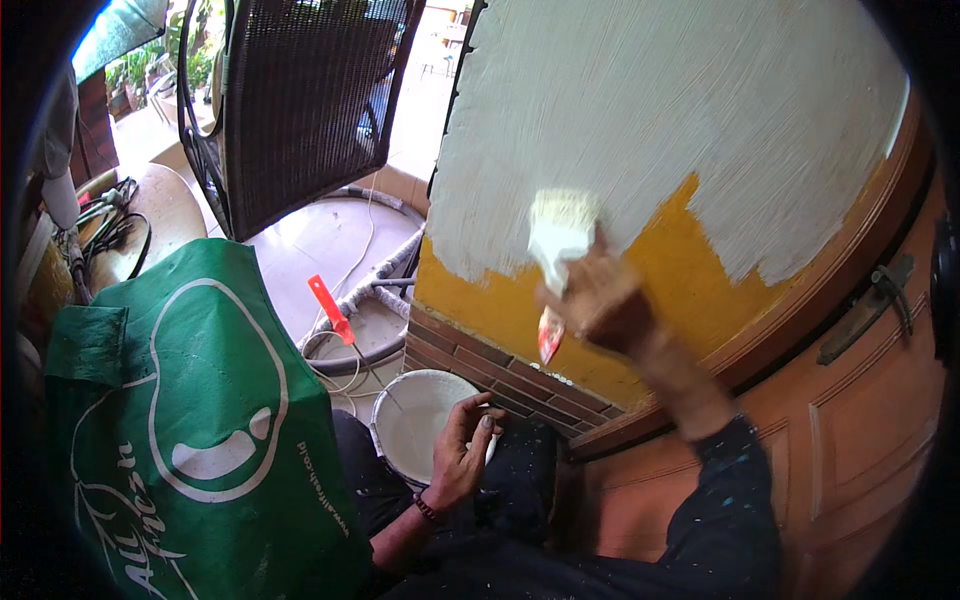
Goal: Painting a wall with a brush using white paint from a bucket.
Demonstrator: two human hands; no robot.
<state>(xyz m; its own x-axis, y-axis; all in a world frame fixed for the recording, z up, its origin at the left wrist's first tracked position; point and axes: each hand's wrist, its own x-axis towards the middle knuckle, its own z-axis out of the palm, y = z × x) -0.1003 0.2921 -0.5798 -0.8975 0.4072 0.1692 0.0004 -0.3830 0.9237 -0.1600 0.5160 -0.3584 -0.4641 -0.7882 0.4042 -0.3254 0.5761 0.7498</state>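
Observation:
My right hand (611, 304) grips a wide paintbrush (562, 236), blurred, with pale paint on its bristles and red at the handle's end. The bristles are at the wall (660, 112), where pale grey-white paint covers the upper part. Below a jagged edge the wall is ochre yellow (517, 300). My left hand (461, 450) hovers over the near right side of a bucket (375, 427) of whitish paint, fingers apart, holding nothing; whether it touches the rim I cannot tell. A red-handled tool (331, 309) with a thin metal shaft leans in the bucket.
A green fabric bag (217, 375) with white print fills the left. Behind it stand a dark woven chair (315, 112) and a ring-shaped metal base (352, 364) on pale tiles. Cables (116, 214) lie on a round top. Brick trim (487, 367) edges the wall; a wooden door (862, 420) is right.

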